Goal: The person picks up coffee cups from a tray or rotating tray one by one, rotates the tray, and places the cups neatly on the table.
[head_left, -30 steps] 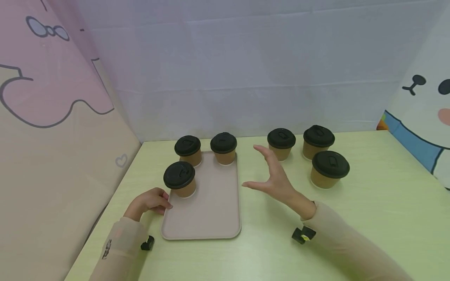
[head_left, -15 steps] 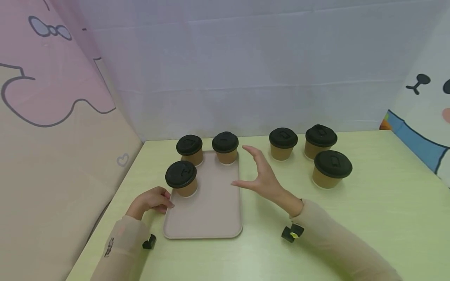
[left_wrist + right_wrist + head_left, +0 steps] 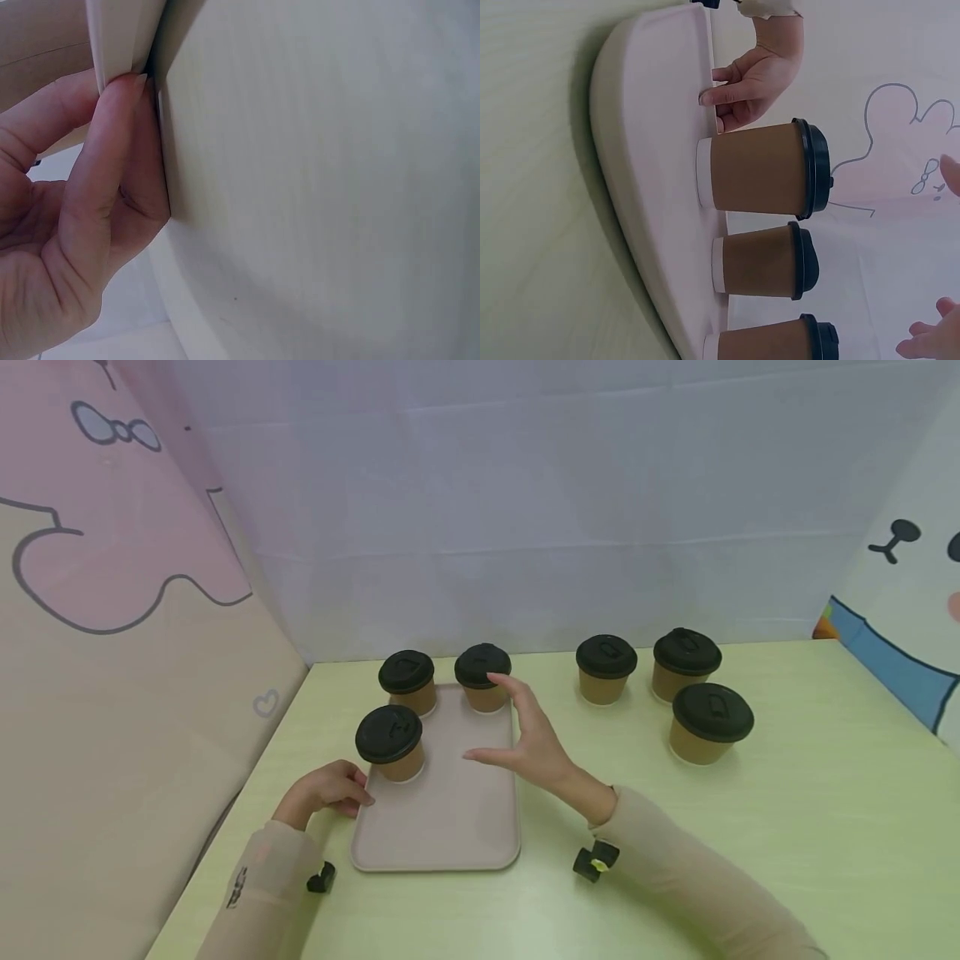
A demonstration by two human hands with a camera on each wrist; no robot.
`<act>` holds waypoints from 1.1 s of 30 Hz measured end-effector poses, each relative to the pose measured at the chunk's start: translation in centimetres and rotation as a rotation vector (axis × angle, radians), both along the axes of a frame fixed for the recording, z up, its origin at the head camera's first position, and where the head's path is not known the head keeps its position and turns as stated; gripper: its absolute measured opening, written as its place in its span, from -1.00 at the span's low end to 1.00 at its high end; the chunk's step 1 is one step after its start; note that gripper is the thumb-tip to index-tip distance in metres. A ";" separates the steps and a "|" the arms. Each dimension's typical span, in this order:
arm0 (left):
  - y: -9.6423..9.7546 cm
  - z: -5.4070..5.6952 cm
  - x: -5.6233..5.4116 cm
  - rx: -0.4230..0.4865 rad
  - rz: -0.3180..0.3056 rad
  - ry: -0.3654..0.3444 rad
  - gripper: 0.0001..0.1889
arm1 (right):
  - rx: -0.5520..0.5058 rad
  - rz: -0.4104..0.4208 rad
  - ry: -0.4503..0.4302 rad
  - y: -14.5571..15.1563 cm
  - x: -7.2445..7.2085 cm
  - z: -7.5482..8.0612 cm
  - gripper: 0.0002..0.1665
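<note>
My left hand (image 3: 332,787) pinches the left rim of a pale pinkish tray (image 3: 442,835), thumb on the edge. In the left wrist view the fingers (image 3: 112,142) of that hand grip the tray's edge (image 3: 124,37) close over the table. Three brown paper coffee cups with black lids stand upright on the tray: a front-left cup (image 3: 390,739), a back-left cup (image 3: 407,681) and a back-right cup (image 3: 476,667). My right hand (image 3: 536,747) is empty above the tray's right side, thumb and fingers spread wide in a C. Its fingertips overlap the back-right cup in the head view.
Three more lidded cups stand on the light table (image 3: 810,827) to the right: a left one (image 3: 604,667), a back one (image 3: 686,658) and a front one (image 3: 708,718). A pale cloth wall (image 3: 525,510) closes off the back, with printed cloth on both sides.
My right hand has moved left, from beside the tray to over its right part, still spread. My left hand stays at the tray's left rim. The cups have not moved.
</note>
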State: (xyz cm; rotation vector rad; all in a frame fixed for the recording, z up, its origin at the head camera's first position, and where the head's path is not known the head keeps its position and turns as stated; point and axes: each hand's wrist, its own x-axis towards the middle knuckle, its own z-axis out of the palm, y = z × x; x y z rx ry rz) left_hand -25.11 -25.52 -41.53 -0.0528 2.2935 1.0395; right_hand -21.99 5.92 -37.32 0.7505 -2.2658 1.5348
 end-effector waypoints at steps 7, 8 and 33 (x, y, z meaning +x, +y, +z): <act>0.2 0.1 0.1 -0.009 0.003 0.000 -0.79 | -0.022 0.012 -0.028 -1.5 0.1 0.2 0.09; 0.2 0.0 0.1 -0.008 0.003 0.000 -0.79 | -0.027 0.017 -0.031 -1.7 0.1 0.3 0.09; 0.1 0.1 0.2 -0.017 0.010 0.005 -0.79 | -0.024 0.010 -0.078 -5.6 -0.8 0.2 0.13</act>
